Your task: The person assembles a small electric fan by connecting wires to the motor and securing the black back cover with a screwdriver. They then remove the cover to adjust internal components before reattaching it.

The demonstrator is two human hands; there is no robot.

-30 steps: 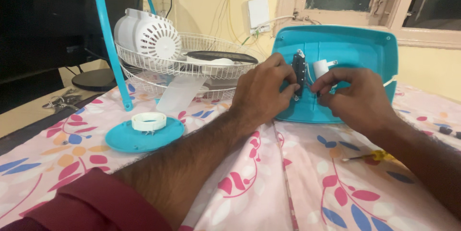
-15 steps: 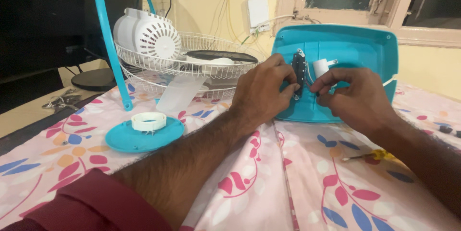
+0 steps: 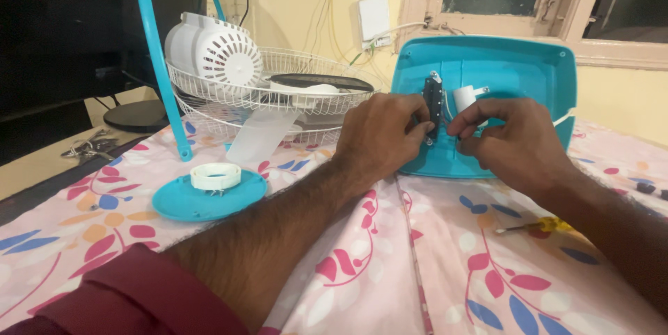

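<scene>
While the teal base housing stands tilted up on its lower edge at the far side of the table, both hands meet at its inner face. Its left edge is just beside the white wire fan guard, and the yellow wall rises close behind its top rim. On the right, a bare stretch of flowered cloth runs out to the small yellow-handled screwdriver, well apart from the housing. Nearer the person, the cloth is open, except for the round teal disc with a white ring on it, off to the left.

A black switch block sits upright on the housing's inner face, between the two hands. The left hand has its fingers curled and pinched against the block's left side. The right hand is likewise curled, fingertips closed at the block's right side, just below a small white cylinder. Whether the right fingertips grip the block or a wire beside it, I cannot tell.
</scene>
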